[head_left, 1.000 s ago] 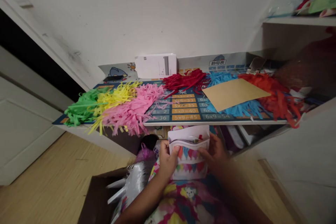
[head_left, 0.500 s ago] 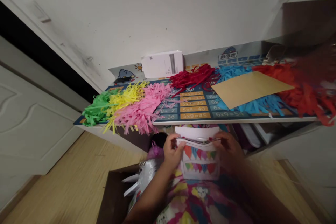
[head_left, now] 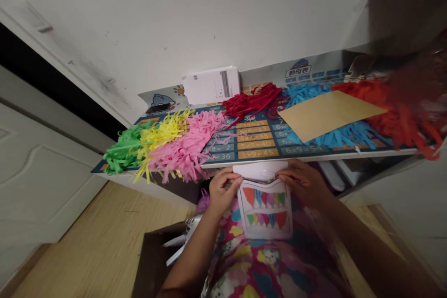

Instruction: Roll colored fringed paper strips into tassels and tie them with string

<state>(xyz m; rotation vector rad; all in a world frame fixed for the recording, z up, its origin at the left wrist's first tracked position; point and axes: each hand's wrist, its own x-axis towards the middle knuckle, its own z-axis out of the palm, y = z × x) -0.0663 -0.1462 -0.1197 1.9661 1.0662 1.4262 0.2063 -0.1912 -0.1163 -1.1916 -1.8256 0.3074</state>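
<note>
Between my hands, over my lap, is a flat white packet [head_left: 267, 209] printed with two rows of coloured tassel bunting. Its plain white top flap [head_left: 256, 171] stands up close to the table edge. My left hand [head_left: 223, 188] pinches the packet's upper left corner between thumb and fingers. At the upper right corner, my right hand [head_left: 303, 181] has its fingers closed on the flap and the packet's mouth. What lies inside the packet is hidden.
On the chart-covered table [head_left: 258, 153] lie green [head_left: 125, 149], yellow [head_left: 164, 132], pink [head_left: 190, 149], dark red [head_left: 254, 100], blue [head_left: 345, 135] and red [head_left: 401, 111] paper tassels. A tan card [head_left: 331, 114] rests on the blue ones. An open box [head_left: 153, 251] stands at lower left.
The packet's mouth has gone from parted to nearly flat, with its flap more upright. My right hand has shifted inward and up along the flap. The view has tilted slightly.
</note>
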